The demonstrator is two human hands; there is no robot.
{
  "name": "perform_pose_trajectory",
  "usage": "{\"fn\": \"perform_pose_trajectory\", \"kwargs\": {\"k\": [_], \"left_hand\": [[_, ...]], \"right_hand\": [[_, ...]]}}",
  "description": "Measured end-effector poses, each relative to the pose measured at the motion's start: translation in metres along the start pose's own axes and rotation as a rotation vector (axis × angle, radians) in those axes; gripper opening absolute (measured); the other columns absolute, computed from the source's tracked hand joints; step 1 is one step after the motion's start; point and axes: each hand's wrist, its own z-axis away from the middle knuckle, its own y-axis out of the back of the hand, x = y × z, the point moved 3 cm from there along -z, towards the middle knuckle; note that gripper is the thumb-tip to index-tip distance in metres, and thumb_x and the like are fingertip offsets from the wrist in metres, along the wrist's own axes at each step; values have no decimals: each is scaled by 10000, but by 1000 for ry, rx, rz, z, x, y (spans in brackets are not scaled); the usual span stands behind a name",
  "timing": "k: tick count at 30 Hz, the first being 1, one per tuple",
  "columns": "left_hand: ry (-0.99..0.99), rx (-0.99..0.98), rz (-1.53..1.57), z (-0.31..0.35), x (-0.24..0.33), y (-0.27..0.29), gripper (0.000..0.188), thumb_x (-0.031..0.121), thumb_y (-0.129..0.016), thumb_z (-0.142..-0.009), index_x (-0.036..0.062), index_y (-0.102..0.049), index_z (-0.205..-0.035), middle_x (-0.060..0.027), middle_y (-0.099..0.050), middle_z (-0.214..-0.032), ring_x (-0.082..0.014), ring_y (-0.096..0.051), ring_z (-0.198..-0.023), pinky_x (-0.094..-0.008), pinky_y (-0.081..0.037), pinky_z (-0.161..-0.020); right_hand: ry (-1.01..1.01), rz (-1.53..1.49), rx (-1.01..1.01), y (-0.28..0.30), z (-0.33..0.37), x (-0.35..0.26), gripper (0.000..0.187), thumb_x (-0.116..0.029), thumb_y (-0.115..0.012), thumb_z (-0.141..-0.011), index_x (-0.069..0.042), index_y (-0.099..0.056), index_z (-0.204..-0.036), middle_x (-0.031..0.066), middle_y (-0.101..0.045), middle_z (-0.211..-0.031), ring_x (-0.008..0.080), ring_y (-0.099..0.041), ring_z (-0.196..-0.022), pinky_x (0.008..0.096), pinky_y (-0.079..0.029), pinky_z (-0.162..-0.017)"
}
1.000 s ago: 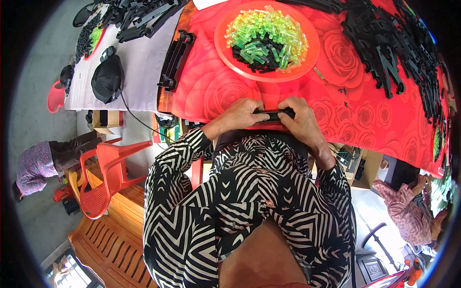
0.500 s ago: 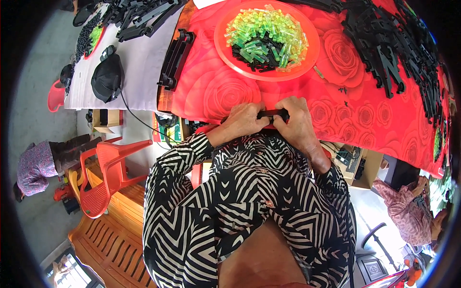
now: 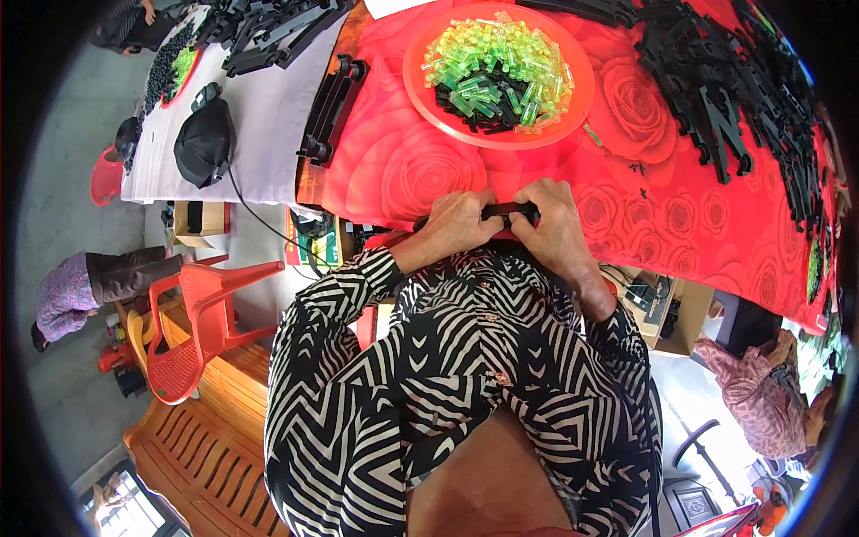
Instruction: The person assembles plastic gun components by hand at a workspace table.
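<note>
My left hand [image 3: 456, 222] and my right hand [image 3: 551, 225] meet at the near edge of the red table. Both are closed on one long black plastic bar [image 3: 508, 210], which lies level between them. Fingers cover much of the bar, and whatever small part may sit on it cannot be made out. Beyond my hands stands a round red tray [image 3: 420, 98], heaped with yellow-green clear tubes [image 3: 501, 54] and small black pieces [image 3: 465, 106]. One loose tube [image 3: 592, 135] lies on the cloth beside it.
Black plastic bars [image 3: 707, 98] are piled at the right. A pair of bars [image 3: 331, 112] lies on the table's left side. Near it, a black cap [image 3: 204, 143] rests on the pale table. A red chair [image 3: 192, 331] and wooden bench [image 3: 206, 456] stand left; other people are nearby.
My hands and the black bar have hardly moved. At the left, the person in the patterned top has shifted slightly, and the view has moved a little.
</note>
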Motion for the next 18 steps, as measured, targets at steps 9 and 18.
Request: {"fn": "perform_pose_trajectory", "kwargs": {"k": [9, 18], "left_hand": [[-113, -191, 187, -2, -17, 18, 247, 232, -656, -836, 17, -620, -952, -199, -645, -799, -368, -645, -783, -454, -475, -672], [-49, -114, 24, 3, -29, 26, 235, 224, -661, -823, 11, -602, -904, -191, -642, -821, -379, -634, -817, -471, -473, -681]], "right_hand": [[-60, -147, -126, 12, 1, 10, 177, -77, -665, -775, -22, -592, -927, 142, -586, -903, 334, -516, -888, 416, -427, -783], [-64, -121, -137, 9, -3, 13, 184, -99, -674, -766, -22, -592, -912, 127, -601, -915, 323, -531, -885, 413, -433, -766]]}}
